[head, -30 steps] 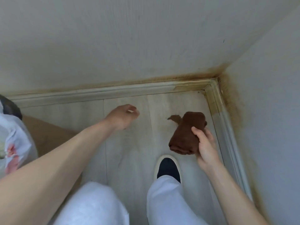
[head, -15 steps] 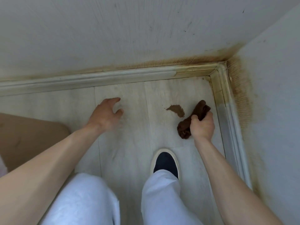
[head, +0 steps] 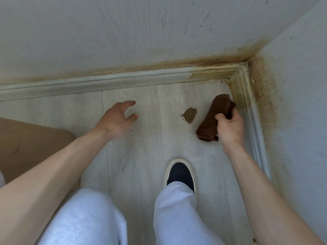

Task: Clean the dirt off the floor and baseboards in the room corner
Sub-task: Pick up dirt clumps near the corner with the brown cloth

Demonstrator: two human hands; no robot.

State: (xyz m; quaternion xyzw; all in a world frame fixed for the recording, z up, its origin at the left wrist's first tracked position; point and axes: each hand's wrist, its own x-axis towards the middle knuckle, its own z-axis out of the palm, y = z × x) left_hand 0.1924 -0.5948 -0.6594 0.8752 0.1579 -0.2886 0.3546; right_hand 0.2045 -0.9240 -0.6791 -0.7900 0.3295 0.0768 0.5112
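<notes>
Floor (head: 141,147) w/ stained baseboards (head: 123,80) meeting at the corner; dirt patch (head: 189,114) lies just left of the right hand (head: 230,128), whose grip holds a rolled brown cloth (head: 215,117), long axis toward corner; left hand (head: 116,119) farther, empty, fingers loose.

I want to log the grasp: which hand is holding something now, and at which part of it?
The right hand grips the rolled brown cloth around its middle; both ends stick out. The left hand holds nothing.
</notes>
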